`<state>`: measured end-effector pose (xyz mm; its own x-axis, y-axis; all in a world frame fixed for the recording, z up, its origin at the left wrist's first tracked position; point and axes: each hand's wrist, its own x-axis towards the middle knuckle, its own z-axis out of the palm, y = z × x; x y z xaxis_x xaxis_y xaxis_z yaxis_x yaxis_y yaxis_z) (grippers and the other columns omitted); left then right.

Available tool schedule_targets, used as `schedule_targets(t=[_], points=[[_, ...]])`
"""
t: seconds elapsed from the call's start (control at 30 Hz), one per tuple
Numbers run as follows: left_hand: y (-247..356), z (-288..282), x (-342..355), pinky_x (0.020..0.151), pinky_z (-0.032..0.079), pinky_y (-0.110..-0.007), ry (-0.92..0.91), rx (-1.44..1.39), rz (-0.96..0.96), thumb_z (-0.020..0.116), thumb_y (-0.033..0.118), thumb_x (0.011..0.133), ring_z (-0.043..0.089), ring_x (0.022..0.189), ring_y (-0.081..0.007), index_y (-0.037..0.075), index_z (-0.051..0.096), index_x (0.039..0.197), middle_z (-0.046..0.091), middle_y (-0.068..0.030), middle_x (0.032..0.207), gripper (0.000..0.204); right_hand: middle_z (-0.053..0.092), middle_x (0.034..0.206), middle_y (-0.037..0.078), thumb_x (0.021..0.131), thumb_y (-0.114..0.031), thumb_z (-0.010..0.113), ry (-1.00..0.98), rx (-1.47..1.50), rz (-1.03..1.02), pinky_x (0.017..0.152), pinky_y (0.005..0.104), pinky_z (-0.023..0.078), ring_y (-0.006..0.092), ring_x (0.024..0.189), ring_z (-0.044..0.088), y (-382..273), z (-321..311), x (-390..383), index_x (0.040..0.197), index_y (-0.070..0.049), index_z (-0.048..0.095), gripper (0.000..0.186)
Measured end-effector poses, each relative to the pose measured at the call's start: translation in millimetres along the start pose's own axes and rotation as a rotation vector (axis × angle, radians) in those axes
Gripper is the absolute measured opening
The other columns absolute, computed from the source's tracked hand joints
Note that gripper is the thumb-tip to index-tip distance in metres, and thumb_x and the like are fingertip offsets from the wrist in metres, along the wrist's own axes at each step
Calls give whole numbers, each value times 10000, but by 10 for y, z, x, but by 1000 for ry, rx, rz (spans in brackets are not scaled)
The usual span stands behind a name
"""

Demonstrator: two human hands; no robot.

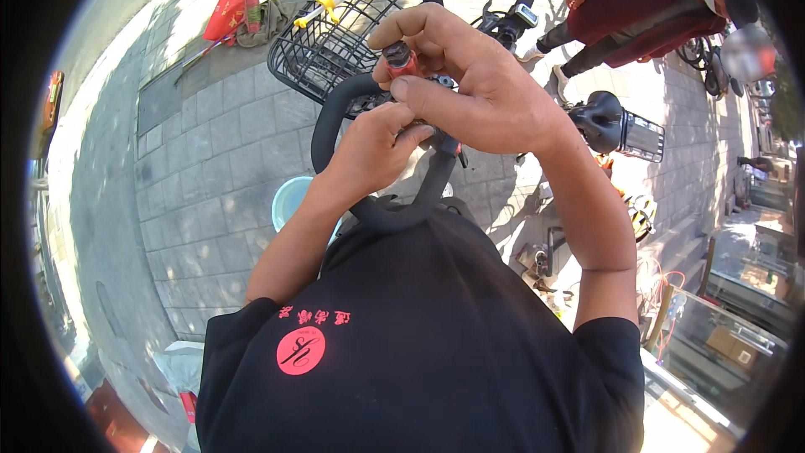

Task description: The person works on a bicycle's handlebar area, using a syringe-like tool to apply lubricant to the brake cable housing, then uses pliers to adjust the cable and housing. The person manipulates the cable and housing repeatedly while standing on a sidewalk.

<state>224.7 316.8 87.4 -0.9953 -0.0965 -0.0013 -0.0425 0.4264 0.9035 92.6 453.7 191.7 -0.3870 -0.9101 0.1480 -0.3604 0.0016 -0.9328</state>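
Observation:
My right hand [495, 92] is raised over the handlebar, thumb and fingers closed around a small red piece with a dark, rough end [400, 59]. Its exact kind does not show. Just below and to its left, my left hand [373, 147] has its thumb and fingertips pressed together under the right hand. Whatever they pinch is mostly hidden. Beneath both hands runs a thick black foam-covered handlebar [332, 122], curving back toward my body. A black wire basket [306, 75] is fixed ahead of it, with a yellow and white item [329, 7] lying across its top.
A small display unit [524, 15] and a brake lever sit on the far bar. To the right is a black horn-shaped part [599, 122]. A pale blue bucket [288, 200] stands at left; a red bag [226, 13] lies farther off. Someone in dark red [637, 4] is at upper right.

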Motion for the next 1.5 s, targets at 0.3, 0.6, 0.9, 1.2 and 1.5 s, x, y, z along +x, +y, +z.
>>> schedule_targets(t=[0.3,0.6,0.9,1.2,1.5], points=[[-45,66,74,863,552,-437,45,148,88,755,60,935,728,1016,-296,-2,715,1181,766,-137,1060,257,710,856,64,928,-453,819,-109,-19,178,718,314,536,162,811,671,-17,141,295,1003,-2,770,460],[-40,108,66,900,555,-438,178,83,190,769,111,946,722,1072,-341,-24,658,1301,758,-186,1159,395,664,790,-4,938,-286,801,79,8,-1,731,255,497,70,796,598,-52,352,286,973,-10,747,284],[-40,66,61,840,569,-357,18,58,34,741,61,994,736,980,-191,-1,757,1149,781,-109,1061,168,649,871,-10,893,-354,870,61,186,-47,657,236,478,67,755,596,94,95,187,1140,-4,734,450],[-120,157,114,797,560,-426,241,103,266,774,161,961,736,886,-285,-14,722,1156,766,-136,960,267,733,1129,145,841,-450,850,124,60,-41,931,370,549,264,1043,698,124,320,195,1244,1,733,616],[-125,172,74,758,572,-310,193,75,122,843,167,949,721,850,-147,-7,748,1174,779,-63,974,300,718,1040,129,810,-468,863,-67,56,-20,910,378,550,249,1006,693,80,136,168,1226,-26,739,619]])
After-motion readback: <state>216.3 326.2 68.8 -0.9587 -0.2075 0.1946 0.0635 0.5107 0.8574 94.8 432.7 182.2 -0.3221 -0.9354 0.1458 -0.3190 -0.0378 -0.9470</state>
